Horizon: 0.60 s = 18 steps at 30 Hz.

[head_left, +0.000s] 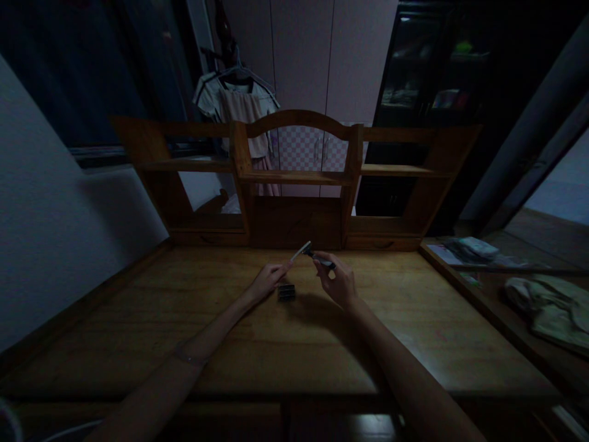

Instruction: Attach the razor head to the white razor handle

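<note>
My left hand [267, 279] is closed on the lower end of a slim pale stick [298, 253], whose kind is too small and dim to tell. My right hand [338, 279] grips a razor [326, 262] with a dark and silver handle, its head pointing left. The stick's upper end meets the razor's head or lies right in front of it; which, I cannot tell. Just below the left hand, a small black case [286, 292] with several ridges or slots rests on the wooden desk [221, 344].
A wooden shelf unit [297, 178] with open compartments and small drawers stands along the desk's back edge. Folded cloth [556, 310] and a plastic-wrapped pack [476, 247] lie on a surface to the right. Clothes [237, 101] hang behind the shelf, and a white wall [78, 227] borders the left.
</note>
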Tool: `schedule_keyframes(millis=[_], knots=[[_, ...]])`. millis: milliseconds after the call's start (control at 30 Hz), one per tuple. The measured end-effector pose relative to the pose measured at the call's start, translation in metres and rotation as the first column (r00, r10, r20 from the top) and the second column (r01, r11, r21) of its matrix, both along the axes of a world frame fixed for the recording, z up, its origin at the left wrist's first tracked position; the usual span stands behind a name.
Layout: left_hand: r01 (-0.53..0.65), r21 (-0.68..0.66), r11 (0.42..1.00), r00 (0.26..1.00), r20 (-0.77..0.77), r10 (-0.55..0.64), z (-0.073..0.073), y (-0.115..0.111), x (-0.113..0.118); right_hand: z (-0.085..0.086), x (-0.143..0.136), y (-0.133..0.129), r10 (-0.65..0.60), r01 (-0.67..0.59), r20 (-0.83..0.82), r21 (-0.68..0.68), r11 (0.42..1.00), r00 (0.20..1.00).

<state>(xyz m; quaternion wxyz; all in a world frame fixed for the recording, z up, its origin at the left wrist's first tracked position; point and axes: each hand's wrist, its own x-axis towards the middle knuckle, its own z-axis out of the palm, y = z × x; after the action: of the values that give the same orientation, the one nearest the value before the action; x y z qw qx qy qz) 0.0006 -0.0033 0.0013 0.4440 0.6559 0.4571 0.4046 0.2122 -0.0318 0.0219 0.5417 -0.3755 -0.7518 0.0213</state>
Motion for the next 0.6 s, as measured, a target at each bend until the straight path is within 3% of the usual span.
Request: schedule_keyframes(millis=[333, 600], knots=[[-0.009, 0.052, 0.999, 0.999, -0.039, 0.011, -0.0045, 0.0043, -0.0005, -0.0014, 0.0006, 0.0003, -0.037, 0.037, -0.017, -0.011, 0.999, 0.999], [-0.054, 0.142, 0.988, 0.998, -0.037, 0.06, 0.0015, 0.0002, -0.0006, -0.0004, 0.0005, -0.0005, -0.036, 0.036, 0.013, -0.046, 0.998, 0.999]])
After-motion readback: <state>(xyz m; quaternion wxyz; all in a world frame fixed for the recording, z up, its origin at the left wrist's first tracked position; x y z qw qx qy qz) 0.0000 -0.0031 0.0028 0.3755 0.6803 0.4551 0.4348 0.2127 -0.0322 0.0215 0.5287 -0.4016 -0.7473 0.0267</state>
